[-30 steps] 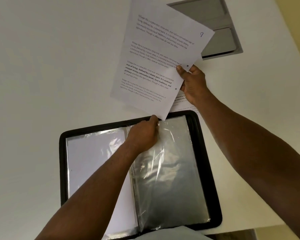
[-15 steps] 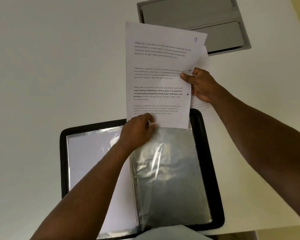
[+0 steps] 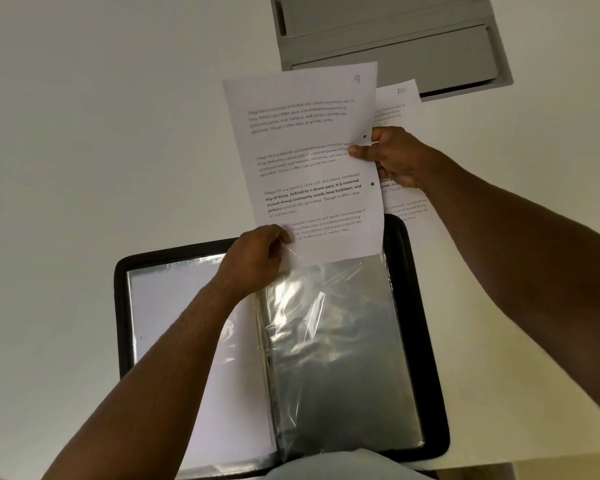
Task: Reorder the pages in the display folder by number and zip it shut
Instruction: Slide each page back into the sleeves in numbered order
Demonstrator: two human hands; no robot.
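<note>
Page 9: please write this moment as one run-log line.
page 9 | both hands | bottom edge at sleeve mouth | page 10 on table | folder open

— How many loose sheets are you seeing out on the desk (image 3: pixel 84 168)?

— Two are showing: page 9 (image 3: pixel 309 161) and page 10 (image 3: pixel 400 98), the second peeking out from behind the first.

— And folders?

— One display folder (image 3: pixel 426 341) is lying open at the near edge, with one clear sleeve (image 3: pixel 336 358) facing up on its right half.

— Hands?

— Two, the left hand (image 3: pixel 253 261) and the right hand (image 3: pixel 392 157). One grey hatch (image 3: pixel 388 39) is sitting at the far edge.
</note>
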